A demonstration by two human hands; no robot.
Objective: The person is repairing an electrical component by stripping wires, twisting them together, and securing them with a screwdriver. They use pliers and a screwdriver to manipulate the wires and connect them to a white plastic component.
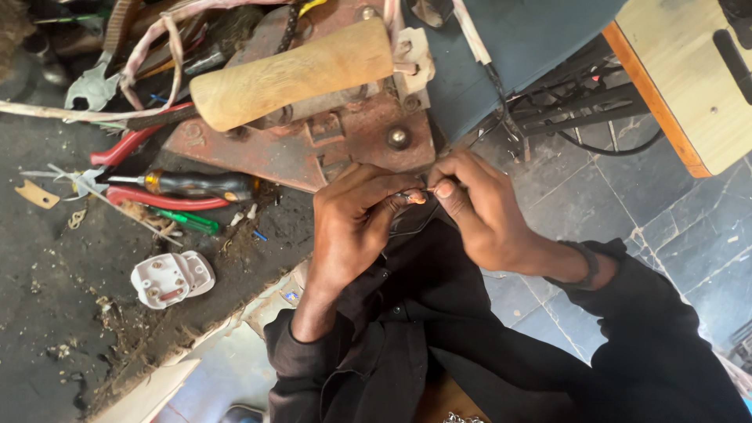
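My left hand (pixel 352 223) and my right hand (pixel 482 215) meet in the middle of the view, fingertips pinched together on the bare copper end of a thin wire (pixel 417 197). A dark strand of the same wire loops down below my left fingers. Both hands hover just in front of a rusty red metal tool base (pixel 313 145) that carries a thick wooden handle (pixel 294 74). Black sleeves cover both my arms, and a dark band sits on my right wrist.
On the dirty dark bench at left lie a white plug top (pixel 172 278), red-handled pliers (pixel 157 200), a black and amber screwdriver (pixel 196 184), a green tool (pixel 188 222) and wire scraps. A blue-grey panel (pixel 533 39), black cables and a wooden board (pixel 689 70) stand right, above grey floor tiles.
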